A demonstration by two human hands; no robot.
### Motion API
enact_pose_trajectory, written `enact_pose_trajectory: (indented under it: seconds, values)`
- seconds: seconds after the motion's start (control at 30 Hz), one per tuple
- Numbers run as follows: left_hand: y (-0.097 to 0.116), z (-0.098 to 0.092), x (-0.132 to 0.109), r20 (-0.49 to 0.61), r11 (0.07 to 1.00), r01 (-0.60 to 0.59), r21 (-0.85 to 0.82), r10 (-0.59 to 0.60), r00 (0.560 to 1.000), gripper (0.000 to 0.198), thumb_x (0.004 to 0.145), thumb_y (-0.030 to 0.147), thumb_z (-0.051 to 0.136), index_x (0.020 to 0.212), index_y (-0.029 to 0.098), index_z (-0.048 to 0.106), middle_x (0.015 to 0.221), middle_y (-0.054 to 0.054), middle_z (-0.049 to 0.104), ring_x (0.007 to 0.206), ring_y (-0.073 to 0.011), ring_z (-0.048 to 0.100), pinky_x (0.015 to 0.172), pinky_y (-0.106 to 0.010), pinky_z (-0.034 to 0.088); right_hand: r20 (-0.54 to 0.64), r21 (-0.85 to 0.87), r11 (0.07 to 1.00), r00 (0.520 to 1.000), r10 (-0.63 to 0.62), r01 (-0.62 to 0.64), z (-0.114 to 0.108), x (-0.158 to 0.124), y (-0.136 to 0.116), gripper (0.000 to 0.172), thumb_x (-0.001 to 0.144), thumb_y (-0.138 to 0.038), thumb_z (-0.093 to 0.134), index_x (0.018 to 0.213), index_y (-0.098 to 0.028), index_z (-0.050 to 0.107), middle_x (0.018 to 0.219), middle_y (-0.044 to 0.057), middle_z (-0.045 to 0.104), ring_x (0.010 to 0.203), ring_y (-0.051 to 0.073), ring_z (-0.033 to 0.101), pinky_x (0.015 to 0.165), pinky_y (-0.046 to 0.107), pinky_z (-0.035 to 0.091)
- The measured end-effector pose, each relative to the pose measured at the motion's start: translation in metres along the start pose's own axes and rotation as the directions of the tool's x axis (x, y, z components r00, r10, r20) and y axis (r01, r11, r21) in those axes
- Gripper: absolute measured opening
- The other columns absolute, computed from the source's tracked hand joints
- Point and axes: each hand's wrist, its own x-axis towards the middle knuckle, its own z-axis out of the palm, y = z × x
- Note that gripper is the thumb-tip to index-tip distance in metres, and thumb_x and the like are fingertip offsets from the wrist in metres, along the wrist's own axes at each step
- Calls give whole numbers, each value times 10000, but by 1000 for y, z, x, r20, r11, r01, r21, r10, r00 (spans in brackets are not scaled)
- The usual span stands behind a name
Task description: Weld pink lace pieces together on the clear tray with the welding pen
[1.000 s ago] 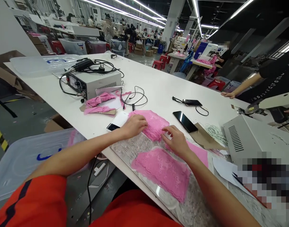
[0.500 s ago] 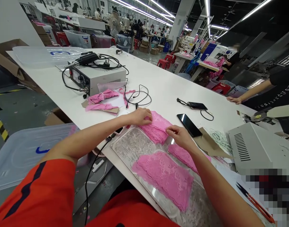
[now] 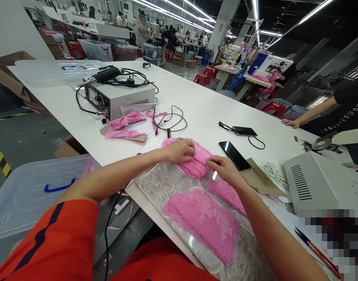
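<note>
A stack of pink lace pieces (image 3: pixel 198 168) lies at the far edge of a clear-covered, speckled board (image 3: pixel 164 181). My left hand (image 3: pixel 181 150) rests over the top of this stack, fingers curled onto the lace. At the stack's right edge, my right hand (image 3: pixel 222 166) pinches the lace between thumb and fingers. Nearer to me, a wider pink lace stack (image 3: pixel 205 222) is spread flat on the board. Another pink lace pile (image 3: pixel 228 195) sits to its right, partly covered by my right forearm.
A grey control box (image 3: pixel 129 95) with cables stands at the back left, beside tied pink bundles (image 3: pixel 126 121). Right of the board are a black phone (image 3: pixel 234 155), cardboard (image 3: pixel 263 179), a white machine box (image 3: pixel 316 183) and orange-handled tweezers (image 3: pixel 319 253). A co-worker's hand (image 3: pixel 290 123) touches the table's far edge.
My left hand has shifted slightly right and down across the lace, uncovering more of its upper left part. My right hand keeps its pinch at nearly the same place.
</note>
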Motion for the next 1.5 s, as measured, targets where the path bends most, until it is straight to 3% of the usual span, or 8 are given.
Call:
enact_pose_trajectory:
  seconds: [0.27,0.4,0.7,0.97,1.17,1.3,1.4,1.5]
  values:
    - [-3,-1,-4,-13,1000,-18,-13,17,1000,115,860,259,660,927,199,730,1080,-61,694,1037,-211,621,981,-382,387,1,18,999,1000,-31,31,0,1,1,322,703,-497,606,717,-189,700,689,27,640,639,154,501,582,290,374]
    - [-8,-2,-1,-26,998,-56,-32,55,998,144,895,211,594,908,187,735,1041,-62,711,974,-172,642,928,-311,443,-3,22,999,999,-34,34,1,2,3,307,702,-486,606,710,-194,701,694,24,647,646,156,514,599,295,391]
    - [-16,-5,2,19,991,-133,-18,134,991,142,846,133,621,904,171,745,1034,-81,705,950,-174,646,863,-269,490,-2,22,999,999,-32,32,2,2,3,294,702,-470,595,699,-192,688,677,19,637,625,148,502,598,294,387]
    - [-15,-4,4,23,993,-118,4,118,993,200,911,170,540,889,172,738,1037,-84,702,955,-175,640,870,-281,483,1,6,999,999,-42,42,1,1,-1,305,724,-473,587,701,-185,683,647,13,619,596,137,486,579,287,387]
    - [-11,-8,7,20,997,-81,-15,82,996,177,883,135,552,845,158,723,962,-68,721,902,-165,648,825,-251,480,-40,-28,998,997,-66,64,2,1,-2,329,755,-495,547,719,-192,670,701,34,655,638,157,529,615,305,420]
    - [-9,-12,10,11,999,-47,-26,48,999,165,870,126,557,845,150,718,913,-51,731,846,-147,655,785,-227,474,-170,-205,971,972,-160,123,10,-2,-11,370,764,-541,594,874,-194,663,892,69,682,732,182,573,681,328,442]
    - [-8,-13,11,2,1000,-16,-18,16,1000,158,860,125,560,841,150,715,892,-42,733,809,-141,657,759,-222,469,-214,-463,871,934,-288,162,23,-2,-17,417,761,-524,639,1013,-191,641,992,91,676,825,222,609,691,335,451]
    - [-7,-14,12,-4,1000,11,4,-11,1000,155,859,125,561,853,144,715,890,-43,736,800,-145,660,750,-226,465,-213,-600,785,915,-341,154,33,3,-18,344,785,-395,633,1046,-172,641,992,111,676,888,254,616,708,344,455]
